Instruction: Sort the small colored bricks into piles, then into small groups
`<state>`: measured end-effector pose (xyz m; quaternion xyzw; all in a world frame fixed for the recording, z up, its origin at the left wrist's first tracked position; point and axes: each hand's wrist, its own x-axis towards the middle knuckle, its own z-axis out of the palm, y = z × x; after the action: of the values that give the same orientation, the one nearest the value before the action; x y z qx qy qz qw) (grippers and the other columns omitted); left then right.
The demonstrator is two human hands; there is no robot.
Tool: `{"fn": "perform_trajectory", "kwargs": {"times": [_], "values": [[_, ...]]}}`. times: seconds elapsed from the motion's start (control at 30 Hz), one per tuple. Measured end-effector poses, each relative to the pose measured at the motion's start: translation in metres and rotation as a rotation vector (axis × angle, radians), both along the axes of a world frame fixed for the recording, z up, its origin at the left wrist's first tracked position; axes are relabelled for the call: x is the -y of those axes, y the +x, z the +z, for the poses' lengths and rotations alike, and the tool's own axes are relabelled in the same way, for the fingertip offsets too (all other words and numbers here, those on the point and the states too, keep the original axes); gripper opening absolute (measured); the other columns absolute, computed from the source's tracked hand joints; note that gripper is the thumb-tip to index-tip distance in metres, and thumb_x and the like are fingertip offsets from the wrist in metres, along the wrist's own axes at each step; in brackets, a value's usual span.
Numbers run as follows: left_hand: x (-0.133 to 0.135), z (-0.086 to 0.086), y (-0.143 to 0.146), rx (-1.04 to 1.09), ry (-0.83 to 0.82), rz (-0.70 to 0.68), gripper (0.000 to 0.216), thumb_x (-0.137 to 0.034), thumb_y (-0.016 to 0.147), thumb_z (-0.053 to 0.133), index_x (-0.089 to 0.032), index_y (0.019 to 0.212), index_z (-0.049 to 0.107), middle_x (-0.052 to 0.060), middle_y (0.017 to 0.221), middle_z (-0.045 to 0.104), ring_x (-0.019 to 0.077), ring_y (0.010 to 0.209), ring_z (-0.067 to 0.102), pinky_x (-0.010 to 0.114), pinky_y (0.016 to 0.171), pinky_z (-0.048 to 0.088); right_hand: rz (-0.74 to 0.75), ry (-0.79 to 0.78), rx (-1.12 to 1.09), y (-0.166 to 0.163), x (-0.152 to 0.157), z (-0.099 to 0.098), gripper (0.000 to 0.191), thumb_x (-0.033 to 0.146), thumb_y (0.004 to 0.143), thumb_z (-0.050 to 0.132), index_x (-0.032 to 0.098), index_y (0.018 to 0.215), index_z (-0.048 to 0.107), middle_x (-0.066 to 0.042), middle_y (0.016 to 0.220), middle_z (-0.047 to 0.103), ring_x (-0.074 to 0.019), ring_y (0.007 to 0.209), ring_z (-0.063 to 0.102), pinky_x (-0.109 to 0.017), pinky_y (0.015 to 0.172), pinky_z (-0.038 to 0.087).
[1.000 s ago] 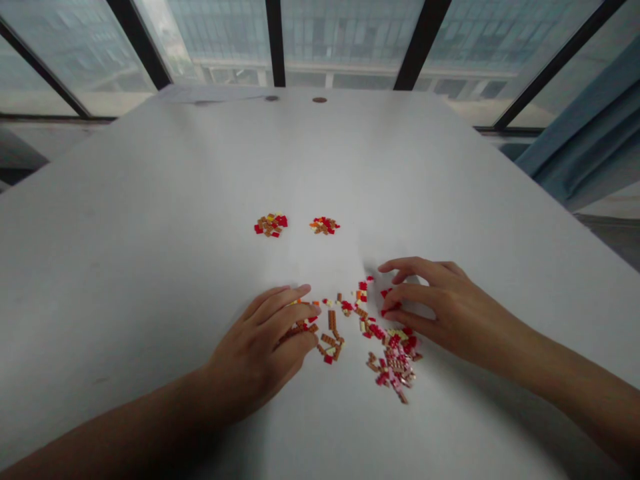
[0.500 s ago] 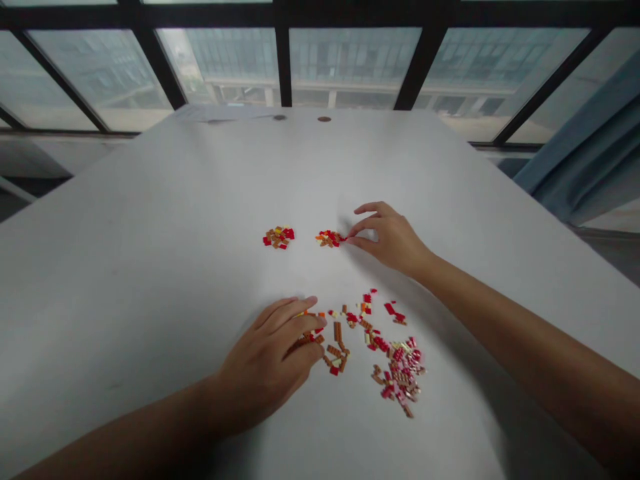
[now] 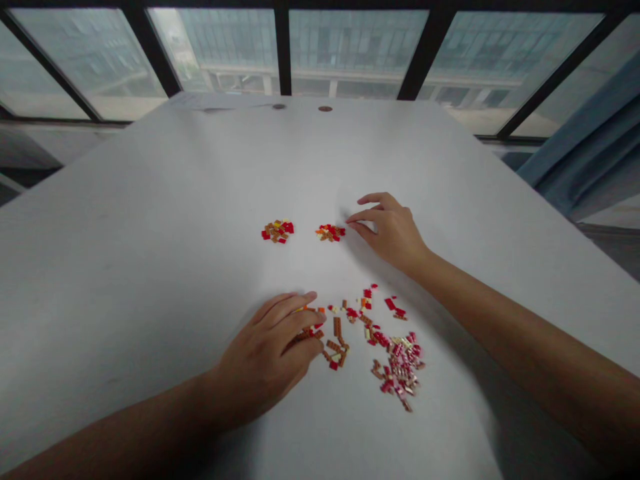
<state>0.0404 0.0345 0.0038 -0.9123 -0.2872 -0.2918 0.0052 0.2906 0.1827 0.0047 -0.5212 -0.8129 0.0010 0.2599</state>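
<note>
My right hand is just right of a small pile of red, orange and brown toy bricks. Its thumb and index tips are near each other with no brick visible at them, and the other fingers are spread. My left hand rests on the table with fingers loosely spread over part of the loose brown and red bricks, hiding some of them. Another small pile of red, brown and yellow bricks lies farther left.
A larger heap of red, pink and tan bricks lies at the right front of the white table, several strays around it. Two dark round spots mark the far edge. Windows stand behind; a blue curtain hangs right.
My right hand has let go of a red brick at the right side of the middle pile and drawn slightly away. My left hand stays over the loose bricks. The view has tilted slightly.
</note>
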Motion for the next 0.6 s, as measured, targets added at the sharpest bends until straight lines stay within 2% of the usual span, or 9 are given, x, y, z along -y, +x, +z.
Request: {"fn": "perform_trajectory", "kwargs": {"times": [0.13, 0.23, 0.3, 0.43, 0.53, 0.6], "values": [[0.0, 0.001, 0.0, 0.01, 0.003, -0.004, 0.015, -0.005, 0.089, 0.057, -0.016, 0.088, 0.068, 0.006, 0.106, 0.074, 0.0272, 0.117, 0.063, 0.045, 0.102, 0.055, 0.083, 0.007, 0.004, 0.014, 0.029, 0.019, 0.02, 0.027, 0.093, 0.057, 0.026, 0.098, 0.076, -0.012, 0.123, 0.065, -0.0256, 0.098, 0.066, -0.048, 0.086, 0.052], [0.0, 0.0, -0.001, 0.003, -0.016, -0.012, 0.015, -0.005, 0.088, 0.059, -0.016, 0.091, 0.068, 0.006, 0.107, 0.074, 0.0279, 0.118, 0.063, 0.045, 0.102, 0.055, 0.314, -0.059, 0.049, 0.028, 0.068, 0.025, 0.021, 0.024, 0.095, 0.053, 0.024, 0.106, 0.072, -0.012, 0.119, 0.067, -0.0218, 0.098, 0.068, -0.039, 0.082, 0.055], [0.0, 0.0, -0.002, -0.005, -0.029, -0.011, 0.015, -0.005, 0.088, 0.059, -0.017, 0.093, 0.068, 0.006, 0.108, 0.074, 0.0269, 0.118, 0.064, 0.045, 0.103, 0.054, 0.395, -0.058, 0.051, 0.037, 0.094, 0.022, 0.024, 0.02, 0.096, 0.05, 0.023, 0.111, 0.069, -0.012, 0.119, 0.067, -0.0206, 0.099, 0.067, -0.038, 0.084, 0.056], [0.0, -0.001, -0.003, -0.012, -0.039, -0.011, 0.015, -0.008, 0.091, 0.058, -0.016, 0.1, 0.066, 0.007, 0.11, 0.074, 0.0236, 0.118, 0.065, 0.042, 0.106, 0.051, 0.386, 0.039, 0.022, 0.046, 0.127, 0.01, 0.032, 0.012, 0.096, 0.05, 0.023, 0.124, 0.06, -0.012, 0.118, 0.07, -0.0204, 0.108, 0.065, -0.037, 0.089, 0.054], [0.001, 0.001, -0.005, -0.006, -0.027, -0.05, 0.02, -0.014, 0.093, 0.06, -0.015, 0.112, 0.064, 0.007, 0.118, 0.073, 0.0224, 0.123, 0.062, 0.041, 0.111, 0.046, 0.363, 0.081, 0.033, 0.048, 0.131, 0.007, 0.036, 0.009, 0.094, 0.05, 0.023, 0.126, 0.058, -0.011, 0.12, 0.071, -0.0208, 0.108, 0.066, -0.038, 0.091, 0.053], [0.002, 0.002, -0.005, -0.027, -0.038, -0.091, 0.027, -0.022, 0.094, 0.062, -0.015, 0.12, 0.063, 0.008, 0.124, 0.071, 0.0234, 0.128, 0.058, 0.041, 0.114, 0.042, 0.316, 0.108, 0.052, 0.05, 0.129, 0.006, 0.034, 0.008, 0.093, 0.048, 0.023, 0.12, 0.06, -0.011, 0.116, 0.072, -0.0217, 0.103, 0.068, -0.04, 0.089, 0.052]]}}
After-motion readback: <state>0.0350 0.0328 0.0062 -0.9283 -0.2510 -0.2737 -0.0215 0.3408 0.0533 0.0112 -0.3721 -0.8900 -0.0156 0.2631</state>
